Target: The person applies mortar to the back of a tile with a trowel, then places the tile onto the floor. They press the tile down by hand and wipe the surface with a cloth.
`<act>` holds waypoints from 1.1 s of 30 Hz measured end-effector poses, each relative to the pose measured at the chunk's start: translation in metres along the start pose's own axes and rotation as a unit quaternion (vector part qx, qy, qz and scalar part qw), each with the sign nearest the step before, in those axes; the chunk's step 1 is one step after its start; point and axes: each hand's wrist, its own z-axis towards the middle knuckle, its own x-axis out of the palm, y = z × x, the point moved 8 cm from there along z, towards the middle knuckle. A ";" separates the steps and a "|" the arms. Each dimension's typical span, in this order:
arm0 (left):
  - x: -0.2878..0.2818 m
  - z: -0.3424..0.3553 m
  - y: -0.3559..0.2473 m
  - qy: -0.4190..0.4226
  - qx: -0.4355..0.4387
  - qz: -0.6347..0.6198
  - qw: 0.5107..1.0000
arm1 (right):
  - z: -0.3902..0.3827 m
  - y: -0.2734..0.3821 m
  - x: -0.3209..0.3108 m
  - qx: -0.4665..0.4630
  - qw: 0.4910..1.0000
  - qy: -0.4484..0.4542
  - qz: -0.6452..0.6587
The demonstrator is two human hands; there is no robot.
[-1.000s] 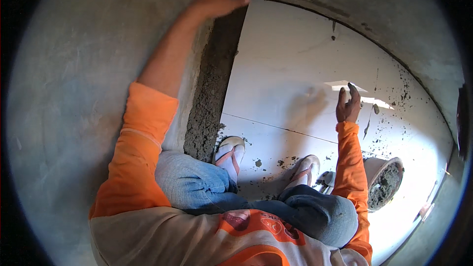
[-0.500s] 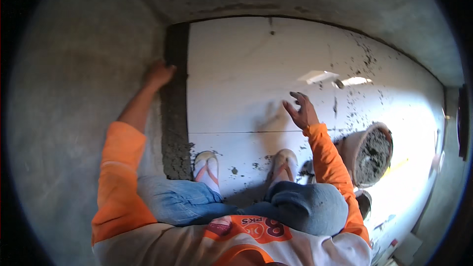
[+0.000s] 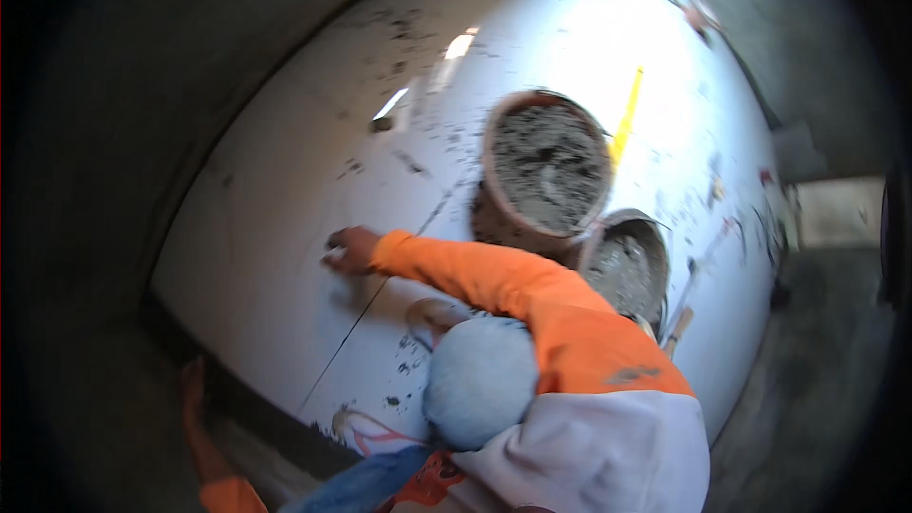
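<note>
My right hand (image 3: pixel 353 252) hovers over the large white tiles (image 3: pixel 285 209) of the floor, fingers apart and bent, with nothing visible in them. At the lower left my left hand (image 3: pixel 193 382) is by the dark strip of mortar (image 3: pixel 249 406) between the tiles and the wall; its fingers are dim and smeared. Beyond my right forearm stands a bucket (image 3: pixel 494 171) of grey mortar. A second container (image 3: pixel 655 237) with wetter mortar sits close beside it, next to my right sleeve.
Crumbs of mortar (image 3: pixel 404 28) are scattered on the tiles. A yellow strip (image 3: pixel 627 114) lies past the bucket. A wooden handle (image 3: pixel 679 328) shows by the second container. Grey walls (image 3: pixel 123 104) bound the floor; my sandalled foot (image 3: pixel 366 432) is on the tiles.
The view has swung to the right, bringing the bucket to the middle and the second container into fuller sight. My left hand now shows low at the left edge.
</note>
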 end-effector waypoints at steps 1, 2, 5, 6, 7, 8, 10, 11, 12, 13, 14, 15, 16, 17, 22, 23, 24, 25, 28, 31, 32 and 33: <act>-0.063 0.040 0.059 -0.075 0.076 0.066 0.992 | 0.017 0.045 -0.007 -0.036 0.999 0.014 -0.007; -0.032 0.052 0.047 -0.089 0.071 0.134 0.984 | 0.011 0.023 -0.015 -0.042 0.999 -0.004 -0.030; -0.001 0.034 -0.019 -0.110 0.090 0.238 0.961 | -0.001 0.011 -0.059 -0.004 1.000 0.018 0.003; 0.016 0.027 -0.031 -0.080 0.096 0.242 0.962 | -0.005 0.013 -0.069 0.003 0.998 0.048 0.026; 0.036 0.020 -0.044 -0.045 0.098 0.247 0.963 | -0.013 0.010 -0.087 0.018 0.998 0.041 0.036; 0.057 0.010 -0.057 -0.008 0.097 0.252 0.963 | -0.023 0.008 -0.104 0.018 0.997 0.045 0.056; 0.088 -0.026 -0.071 0.053 0.084 0.271 0.957 | -0.050 0.005 -0.137 0.028 0.994 0.049 0.097; 0.103 -0.051 -0.079 0.082 0.071 0.274 0.956 | -0.073 0.000 -0.156 0.037 0.991 0.060 0.112; 0.127 -0.083 -0.095 0.114 0.071 0.273 0.953 | -0.113 -0.011 -0.173 0.061 0.988 0.068 0.128; 0.142 -0.120 -0.114 0.137 0.071 0.270 0.950 | -0.147 -0.018 -0.197 0.084 0.986 0.022 0.143; 0.144 -0.150 -0.125 0.145 0.070 0.286 0.945 | -0.186 -0.022 -0.219 0.104 0.982 -0.023 0.158; 0.135 -0.183 -0.125 0.146 0.009 0.247 0.958 | -0.228 -0.027 -0.238 0.136 0.968 -0.095 0.186; 0.115 -0.222 -0.131 0.141 -0.054 0.209 0.966 | -0.275 -0.026 -0.257 0.167 0.948 -0.164 0.216; 0.109 -0.263 -0.160 0.140 -0.053 0.218 0.964 | -0.328 -0.022 -0.292 0.243 0.903 -0.202 0.292; 0.038 -0.517 -0.287 0.187 -0.130 0.232 0.946 | -0.667 0.052 -0.343 0.532 0.783 -0.269 0.177; 0.017 -0.563 -0.313 0.185 -0.117 0.243 0.945 | -0.733 0.085 -0.333 0.564 0.761 -0.257 0.192; -0.003 -0.615 -0.337 0.187 -0.108 0.233 0.948 | -0.805 0.118 -0.314 0.604 0.729 -0.237 0.220; -0.020 -0.666 -0.359 0.194 -0.097 0.228 0.949 | -0.886 0.155 -0.287 0.671 0.680 -0.210 0.209; -0.041 -0.806 -0.434 0.213 -0.027 0.250 0.944 | -1.056 0.265 -0.286 0.702 0.686 -0.045 0.185; -0.043 -0.927 -0.474 0.263 0.079 0.230 0.934 | -1.241 0.374 -0.299 0.775 0.540 -0.252 0.212; -0.057 -0.956 -0.474 0.261 0.093 0.244 0.929 | -1.268 0.405 -0.299 0.773 0.532 -0.260 0.228; -0.072 -0.983 -0.477 0.256 0.098 0.208 0.939 | -1.299 0.439 -0.301 0.773 0.510 -0.281 0.253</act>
